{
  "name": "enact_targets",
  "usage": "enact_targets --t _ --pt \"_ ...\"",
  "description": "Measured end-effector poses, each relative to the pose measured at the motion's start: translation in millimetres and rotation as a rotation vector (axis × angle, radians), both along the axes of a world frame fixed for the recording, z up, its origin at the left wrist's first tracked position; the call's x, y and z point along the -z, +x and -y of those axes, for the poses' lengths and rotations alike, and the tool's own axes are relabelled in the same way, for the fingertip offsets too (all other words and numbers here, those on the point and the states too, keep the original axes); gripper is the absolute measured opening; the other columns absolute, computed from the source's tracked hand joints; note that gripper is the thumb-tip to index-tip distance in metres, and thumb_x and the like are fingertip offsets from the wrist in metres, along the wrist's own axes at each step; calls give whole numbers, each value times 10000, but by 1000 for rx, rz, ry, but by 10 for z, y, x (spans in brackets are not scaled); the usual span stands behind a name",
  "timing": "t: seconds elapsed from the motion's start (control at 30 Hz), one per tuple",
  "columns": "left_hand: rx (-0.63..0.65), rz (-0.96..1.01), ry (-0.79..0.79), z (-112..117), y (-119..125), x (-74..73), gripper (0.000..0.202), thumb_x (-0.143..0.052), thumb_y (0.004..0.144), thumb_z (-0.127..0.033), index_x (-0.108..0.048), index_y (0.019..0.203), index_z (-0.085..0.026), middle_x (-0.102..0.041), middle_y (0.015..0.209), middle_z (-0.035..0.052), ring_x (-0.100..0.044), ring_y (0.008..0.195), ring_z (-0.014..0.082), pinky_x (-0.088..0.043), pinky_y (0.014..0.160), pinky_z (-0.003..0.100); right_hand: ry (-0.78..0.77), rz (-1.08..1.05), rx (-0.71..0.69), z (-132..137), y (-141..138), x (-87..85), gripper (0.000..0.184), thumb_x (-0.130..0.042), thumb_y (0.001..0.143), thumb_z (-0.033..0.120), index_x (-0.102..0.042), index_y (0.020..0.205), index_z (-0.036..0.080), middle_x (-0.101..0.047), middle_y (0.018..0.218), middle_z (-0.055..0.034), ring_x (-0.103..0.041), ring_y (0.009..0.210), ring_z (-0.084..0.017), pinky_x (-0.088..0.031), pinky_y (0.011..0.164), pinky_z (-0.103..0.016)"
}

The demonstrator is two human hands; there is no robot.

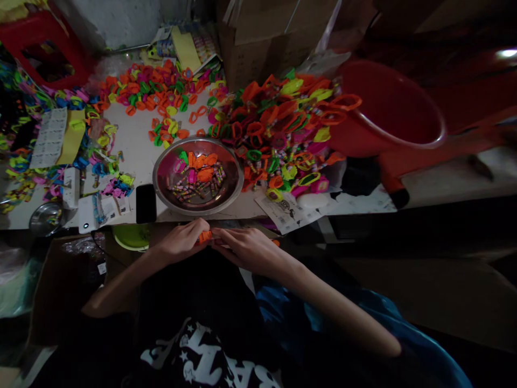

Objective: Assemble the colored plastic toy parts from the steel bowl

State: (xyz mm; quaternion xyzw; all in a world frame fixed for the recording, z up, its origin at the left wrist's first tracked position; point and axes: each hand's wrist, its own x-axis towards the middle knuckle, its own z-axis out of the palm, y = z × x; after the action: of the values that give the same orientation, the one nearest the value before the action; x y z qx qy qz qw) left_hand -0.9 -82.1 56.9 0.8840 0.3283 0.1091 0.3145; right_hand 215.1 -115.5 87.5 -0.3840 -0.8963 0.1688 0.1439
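Left fingers (pixel 199 225) hold an orange piece (pixel 205 236) — right fingers (pixel 224 236) perhaps touching.

Black shirt (pixel 169 302): large white lettering (pixel 208 355) and stars (pixel 189 375), below the fingers (pixel 202 226); no whole word legible.
Gridded sheet (pixel 49 137): rows of print, far left of and beyond the fingers; too small to read.
Printed sheet (pixel 285 211): dark markings, right of the fingers; unreadable.

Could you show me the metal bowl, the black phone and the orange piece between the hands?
Orange piece (pixel 205 236): head view, its exposed middle.
Metal bowl (pixel 197 212): head view, its near rim.
Black phone (pixel 146 203): head view, middle of its dark upper face.
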Motion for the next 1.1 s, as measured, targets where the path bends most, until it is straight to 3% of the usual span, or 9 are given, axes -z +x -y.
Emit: enact_targets --t 0.17,0.33,0.5,0.63,0.8,1.1 --pt "25 43 -13 6 33 -18 184 -489 907 -255 -428 1062 -177 -559 1069 74 -577 987 180 -470 837 286 34 -45 -2 -27 -15 30 236 -376 990 314 -516 1015 126 -685 884 -104 -669 750 -186 -413 556 -251" --pt "8 44 88 24 55 -23 167 -479 917 -283 -455 1039 -171 -575 1020 79 -584 973 192 -482 817 291 3 -63 -5 -36 -12 46 233 -376 993 323 -506 1016 131 -682 857 -90 -669 738 -178 -397 537 -243" --pt "9 13 207 56 76 -16 115 -438 930 -248 -491 983 -161 -583 955 74 -588 909 180 -481 775 271 39 -36 1 -36 -6 70 245 -366 997 340 -502 992 136 -683 808 -65 -666 687 -170 -325 496 -252" --pt "53 -2 208 67 66 -15 139 -390 943 -223 -512 962 -160 -575 901 69 -585 873 173 -471 751 257 55 15 -39 -38 -12 99 239 -359 1003 323 -497 925 144 -660 730 -43 -646 634 -147 -269 482 -260" --pt "62 20 121 64 47 -42 150 -405 945 -258 -521 974 -166 -566 898 57 -578 822 158 -458 722 241 79 -25 -91 -36 -6 99 241 -332 1012 307 -496 928 152 -653 760 -28 -626 621 -127 -286 505 -258" --pt "4 134 -219 98 27 -100 222 -459 929 -395 -491 978 -180 -559 906 23 -558 781 125 -441 719 217 96 -87 -106 -11 -20 40 295 -300 1017 305 -493 846 161 -611 683 -2 -587 569 -104 -300 523 -248"
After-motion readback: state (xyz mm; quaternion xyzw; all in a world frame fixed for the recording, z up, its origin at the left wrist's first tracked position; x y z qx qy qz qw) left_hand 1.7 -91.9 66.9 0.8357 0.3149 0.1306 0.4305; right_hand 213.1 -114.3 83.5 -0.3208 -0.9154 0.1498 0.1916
